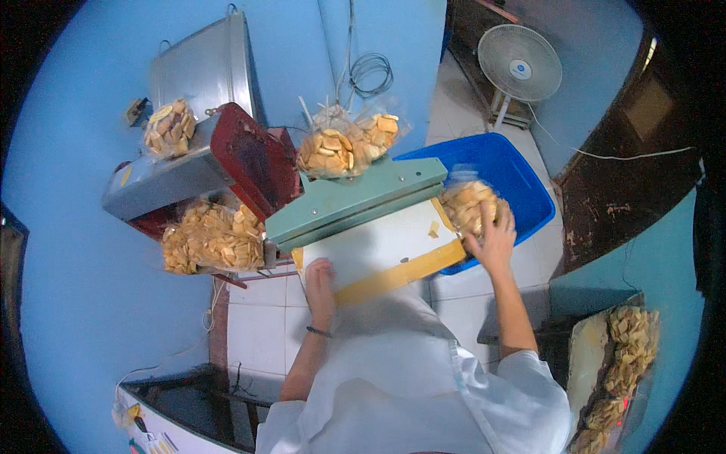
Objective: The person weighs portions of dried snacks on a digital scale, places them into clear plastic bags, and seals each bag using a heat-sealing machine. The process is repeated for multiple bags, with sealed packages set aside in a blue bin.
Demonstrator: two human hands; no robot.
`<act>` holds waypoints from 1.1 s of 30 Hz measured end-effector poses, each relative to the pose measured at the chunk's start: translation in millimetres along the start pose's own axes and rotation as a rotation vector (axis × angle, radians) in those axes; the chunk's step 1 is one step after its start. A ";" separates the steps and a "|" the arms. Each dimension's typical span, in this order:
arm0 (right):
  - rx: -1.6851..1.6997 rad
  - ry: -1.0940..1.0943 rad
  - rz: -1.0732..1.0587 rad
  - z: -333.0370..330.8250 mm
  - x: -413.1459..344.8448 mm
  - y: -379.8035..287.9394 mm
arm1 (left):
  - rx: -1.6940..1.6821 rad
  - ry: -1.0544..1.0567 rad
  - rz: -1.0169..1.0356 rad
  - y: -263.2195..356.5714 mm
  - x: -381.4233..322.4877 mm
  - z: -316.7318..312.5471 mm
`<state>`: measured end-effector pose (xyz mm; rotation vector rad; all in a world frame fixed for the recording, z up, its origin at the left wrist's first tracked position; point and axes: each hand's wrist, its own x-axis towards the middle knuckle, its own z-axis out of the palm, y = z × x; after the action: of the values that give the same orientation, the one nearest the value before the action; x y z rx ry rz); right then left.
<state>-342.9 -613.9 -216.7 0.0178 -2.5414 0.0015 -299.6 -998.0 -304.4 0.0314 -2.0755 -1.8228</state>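
Note:
My right hand (492,235) is against a clear plastic bag of sliced dried snacks or toasted bread (469,204), over the blue plastic tub (524,187); its fingers are spread on the bag's near side, and whether they grip it cannot be told. At the left end of a white board edged with yellow tape (368,244), my left hand (321,281) rests, its fingers slightly blurred. Beyond that board stands a green bar-type bag sealer (357,204). Filled clear bags (332,150) lean on the sealer's far side.
Left of the sealer is a grey and red metal machine (170,176) with a bag on top and filled bags (218,235) below. A pedestal fan (519,65) stands beyond the tub. More bags (621,369) lie on a surface at lower right.

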 end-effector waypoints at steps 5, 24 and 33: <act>0.380 0.167 -0.336 -19.4 93.1 -56.3 | -0.064 0.033 -0.045 2.2 1.1 2.2; 0.637 0.171 -0.929 -159.7 195.4 -254.5 | -0.740 0.031 -0.126 61.4 23.7 -4.5; 1.284 0.183 -0.636 -91.1 86.1 -227.6 | -0.805 -0.035 -0.100 98.9 -1.3 -16.7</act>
<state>-359.5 -842.0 -93.5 1.2129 -1.8330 1.2655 -270.9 -997.8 -208.3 -0.1122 -1.2381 -2.5907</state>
